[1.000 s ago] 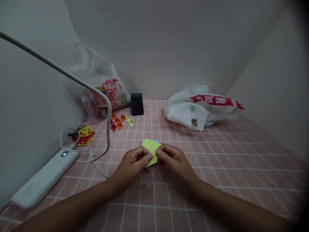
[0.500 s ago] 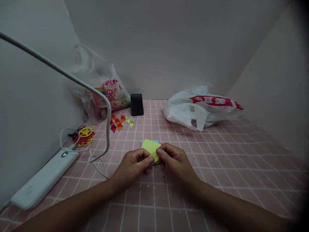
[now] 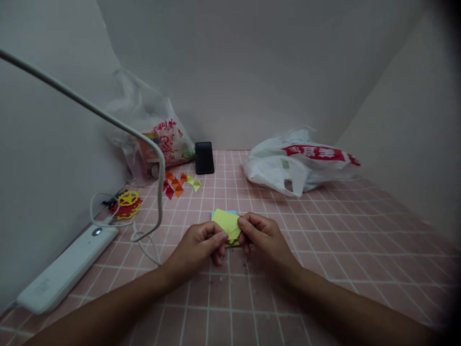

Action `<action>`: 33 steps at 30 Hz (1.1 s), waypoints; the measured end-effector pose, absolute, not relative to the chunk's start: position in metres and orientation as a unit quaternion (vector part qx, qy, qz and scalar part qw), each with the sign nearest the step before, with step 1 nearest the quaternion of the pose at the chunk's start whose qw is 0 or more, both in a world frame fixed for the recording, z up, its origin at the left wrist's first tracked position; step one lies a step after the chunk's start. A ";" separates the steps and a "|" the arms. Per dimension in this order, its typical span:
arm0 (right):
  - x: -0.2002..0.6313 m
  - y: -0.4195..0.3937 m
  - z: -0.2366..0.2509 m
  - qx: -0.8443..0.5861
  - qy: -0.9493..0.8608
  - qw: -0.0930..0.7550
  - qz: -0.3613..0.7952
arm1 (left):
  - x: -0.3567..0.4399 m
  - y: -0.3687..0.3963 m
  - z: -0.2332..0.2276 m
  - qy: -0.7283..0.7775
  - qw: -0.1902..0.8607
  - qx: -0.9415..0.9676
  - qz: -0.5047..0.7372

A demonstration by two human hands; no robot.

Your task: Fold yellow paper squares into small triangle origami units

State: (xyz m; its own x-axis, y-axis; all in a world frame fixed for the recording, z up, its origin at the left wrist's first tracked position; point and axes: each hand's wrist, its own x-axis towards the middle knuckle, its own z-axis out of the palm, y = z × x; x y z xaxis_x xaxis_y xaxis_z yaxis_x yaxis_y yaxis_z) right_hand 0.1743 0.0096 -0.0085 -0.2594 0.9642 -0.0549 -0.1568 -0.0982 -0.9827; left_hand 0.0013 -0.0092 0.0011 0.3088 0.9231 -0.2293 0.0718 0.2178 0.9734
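Both hands, left hand (image 3: 201, 240) and right hand (image 3: 260, 235), pinch the small yellow-green paper square (image 3: 226, 224) mid-fold; next you press its crease flat, edges aligned.

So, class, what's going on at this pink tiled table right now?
A person is folding a yellow-green square of paper with both bare hands. The left hand and the right hand each pinch its near edge between thumb and fingers, just above the pink tiled table. A blue sheet shows behind it. Small folded paper pieces in red, orange and yellow lie farther back, near a black phone leaning on the wall. A white plastic bag sits to the right.
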 end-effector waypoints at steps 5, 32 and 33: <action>0.174 0.012 -0.009 -0.425 -0.496 0.445 0.612 | 0.001 -0.007 0.000 0.451 0.628 0.533 0.343; 0.169 0.004 -0.014 -0.401 -0.505 0.398 0.653 | 0.001 -0.006 0.004 0.484 0.584 0.567 0.323; 0.170 0.004 -0.015 -0.404 -0.505 0.395 0.653 | 0.001 -0.006 0.005 0.483 0.585 0.567 0.321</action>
State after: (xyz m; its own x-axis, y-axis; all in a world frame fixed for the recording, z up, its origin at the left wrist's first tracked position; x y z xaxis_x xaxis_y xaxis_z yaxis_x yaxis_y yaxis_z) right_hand 0.1696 0.0040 -0.0149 -0.3623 0.9232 -0.1284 -0.1066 -0.1779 -0.9783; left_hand 0.0011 -0.0058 0.0051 0.3278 0.9229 -0.2020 0.1718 0.1521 0.9733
